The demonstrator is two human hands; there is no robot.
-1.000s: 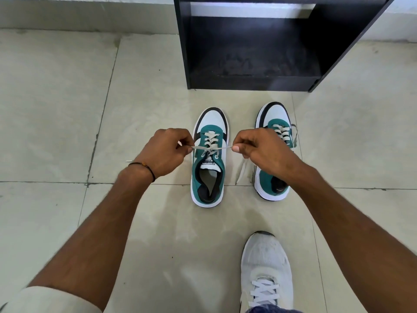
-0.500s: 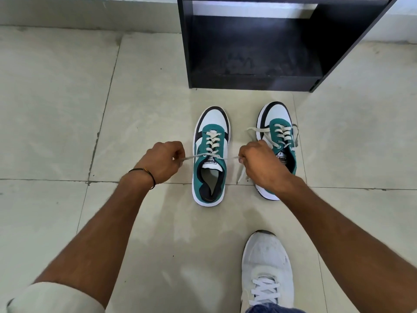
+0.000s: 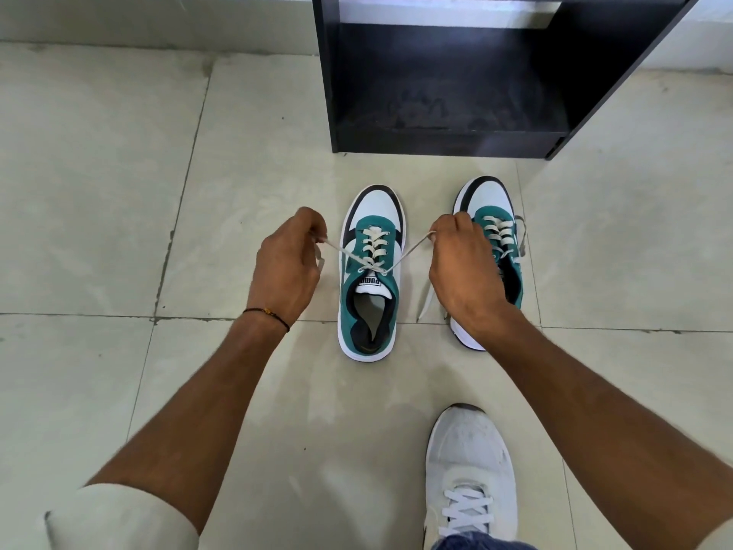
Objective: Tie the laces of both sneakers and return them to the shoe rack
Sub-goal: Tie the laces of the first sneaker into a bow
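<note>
Tiled floor [image 3: 99, 172] filled most of the view, pale tiles with dark grout lines.

Black shoe rack [image 3: 323, 73] stood at top centre, open side toward us. We saw nothing on its bottom shelf.

Both forearms reached in from the bottom corners, with a rolled pale sleeve [image 3: 119, 518] on the left one.

White worn shoe [image 3: 470, 450] was planted on the floor at bottom right, laced, with a denim hem [image 3: 476, 543] just over it.

We noted both task sneakers on the floor in front of the rack, toes toward it, neither touching it.
- left sneaker [image 3: 375, 212]: teal and white with a black toe band, upright, in full view.
- right sneaker [image 3: 490, 196]: same colours, beside the first and apart from it, its heel half hidden behind the right hand.

Left hand [image 3: 287, 267] was held left of the left sneaker, fingers curled, pinching the left lace end [image 3: 343, 251].

Right hand [image 3: 462, 271] was held between the two sneakers, fingers curled, pinching the right lace end [image 3: 410, 252].

Both ends ran taut and straight down to one crossing [image 3: 373, 267] just above the tongue label. We saw no bow there.

The right sneaker's laces [image 3: 499, 236] looked untied: one loose strand [image 3: 523, 240] hung off its outer side, and another strand [image 3: 426, 303] lay on the floor between the sneakers. We could not tell which shoe that one belonged to.

A thin black bracelet [image 3: 269, 313] sat on the left wrist.
</note>
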